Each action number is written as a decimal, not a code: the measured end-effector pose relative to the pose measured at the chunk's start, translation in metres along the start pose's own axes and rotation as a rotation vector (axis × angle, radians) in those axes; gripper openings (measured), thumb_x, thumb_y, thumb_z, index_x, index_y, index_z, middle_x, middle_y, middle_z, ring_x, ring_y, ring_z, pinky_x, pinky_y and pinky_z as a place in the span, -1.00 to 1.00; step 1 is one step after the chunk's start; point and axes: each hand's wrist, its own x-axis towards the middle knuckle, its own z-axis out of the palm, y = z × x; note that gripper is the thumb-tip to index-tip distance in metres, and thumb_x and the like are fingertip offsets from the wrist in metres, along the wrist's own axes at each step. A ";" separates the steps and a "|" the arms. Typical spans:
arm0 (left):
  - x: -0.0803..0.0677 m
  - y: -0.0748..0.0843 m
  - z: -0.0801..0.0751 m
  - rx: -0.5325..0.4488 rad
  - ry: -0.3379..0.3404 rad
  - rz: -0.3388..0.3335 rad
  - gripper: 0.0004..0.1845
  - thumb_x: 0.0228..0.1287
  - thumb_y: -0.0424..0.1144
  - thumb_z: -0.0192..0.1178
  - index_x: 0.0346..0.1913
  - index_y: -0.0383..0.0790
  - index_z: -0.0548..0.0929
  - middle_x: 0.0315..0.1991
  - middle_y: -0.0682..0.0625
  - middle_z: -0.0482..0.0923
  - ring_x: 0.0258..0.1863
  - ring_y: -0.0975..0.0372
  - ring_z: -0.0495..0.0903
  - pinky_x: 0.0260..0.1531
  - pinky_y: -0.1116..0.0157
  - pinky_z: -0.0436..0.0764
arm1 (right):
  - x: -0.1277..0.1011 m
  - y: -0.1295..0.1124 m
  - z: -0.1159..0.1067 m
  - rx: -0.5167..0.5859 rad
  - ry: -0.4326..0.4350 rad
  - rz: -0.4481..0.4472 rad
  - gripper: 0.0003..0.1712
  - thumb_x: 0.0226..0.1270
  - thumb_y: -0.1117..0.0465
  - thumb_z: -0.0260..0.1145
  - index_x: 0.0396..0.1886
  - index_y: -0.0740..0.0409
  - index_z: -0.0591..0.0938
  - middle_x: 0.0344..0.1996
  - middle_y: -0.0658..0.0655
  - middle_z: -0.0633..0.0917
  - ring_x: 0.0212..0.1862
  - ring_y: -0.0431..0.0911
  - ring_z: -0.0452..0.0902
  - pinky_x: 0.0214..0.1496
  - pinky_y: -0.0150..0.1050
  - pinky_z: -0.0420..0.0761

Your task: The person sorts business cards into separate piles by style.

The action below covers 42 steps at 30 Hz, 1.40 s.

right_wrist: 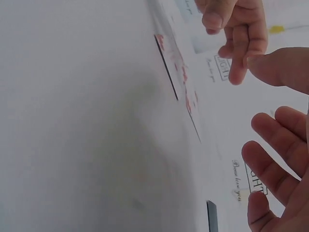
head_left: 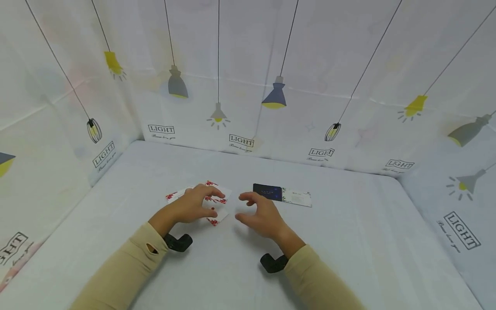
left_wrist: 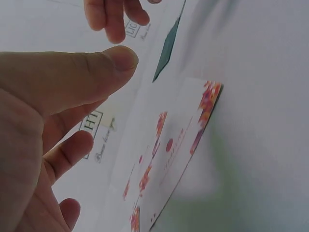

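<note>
Several white cards with red flower print (head_left: 215, 201) lie fanned on the white table (head_left: 348, 241). My left hand (head_left: 209, 202) is over them with relaxed fingers, its fingertips at the cards' top; it holds nothing. The left wrist view shows the thumb (left_wrist: 77, 72) straight above a red-printed card (left_wrist: 178, 145). My right hand (head_left: 244, 207) hovers just right of the cards, its fingers spread and loosely bent, empty. In the right wrist view the right hand (right_wrist: 275, 159) faces the left hand (right_wrist: 236, 34) above the red-printed cards (right_wrist: 176, 67).
A dark blue card (head_left: 267, 192) and a white card with green leaf print (head_left: 296, 198) lie side by side beyond the right hand. Cloth walls printed with lamps enclose the table on the left, back and right. Black camera mounts (head_left: 178, 242) sit on both wrists.
</note>
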 end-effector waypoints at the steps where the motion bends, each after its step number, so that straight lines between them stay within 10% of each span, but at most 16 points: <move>1: -0.001 -0.003 -0.001 0.005 0.003 -0.008 -0.50 0.21 -0.17 0.42 0.23 0.00 0.60 0.22 0.01 0.48 0.29 0.05 0.34 0.17 -0.11 0.24 | 0.001 -0.001 0.003 0.000 -0.005 -0.002 -0.45 0.23 0.11 0.45 0.20 0.17 0.59 0.09 0.12 0.67 0.06 -0.01 0.53 0.06 0.04 0.53; 27: 0.003 -0.043 -0.008 0.072 -0.024 -0.139 -0.46 0.13 -0.17 0.46 0.21 0.10 0.58 0.25 -0.05 0.44 0.23 -0.08 0.28 0.08 -0.11 0.30 | 0.011 -0.020 0.056 -0.255 -0.077 0.123 -0.29 0.16 -0.13 0.47 0.23 0.15 0.60 0.04 0.10 0.67 0.04 0.07 0.52 0.09 0.04 0.47; 42: 0.003 -0.035 -0.006 0.119 -0.035 -0.156 -0.60 0.09 -0.11 0.49 -0.01 0.12 0.59 0.06 0.00 0.47 0.16 -0.06 0.31 0.03 -0.10 0.28 | 0.016 -0.027 0.061 -0.436 -0.092 0.143 -0.32 0.22 -0.15 0.44 0.21 0.16 0.59 0.05 0.12 0.68 0.03 0.08 0.51 0.04 0.05 0.46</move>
